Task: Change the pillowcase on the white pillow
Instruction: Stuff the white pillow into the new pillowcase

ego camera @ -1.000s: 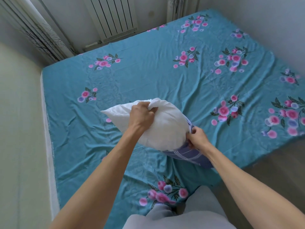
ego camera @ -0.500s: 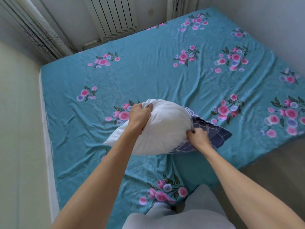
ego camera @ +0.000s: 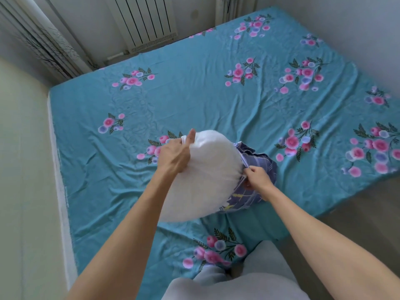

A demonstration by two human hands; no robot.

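Head view: white pillow (ego camera: 205, 176) upright, left hand (ego camera: 175, 156) clutching top, right hand (ego camera: 257, 177) pinching pillowcase (ego camera: 257, 161).

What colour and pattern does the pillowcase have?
The pillowcase is purple-blue with thin white lines and small yellow marks, seen in the head view.

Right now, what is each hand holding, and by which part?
The left hand grips the white pillow at its far top edge; the right hand pinches the blue pillowcase at its opening.

No text, label, brand, number or sign can be read anywhere in view.
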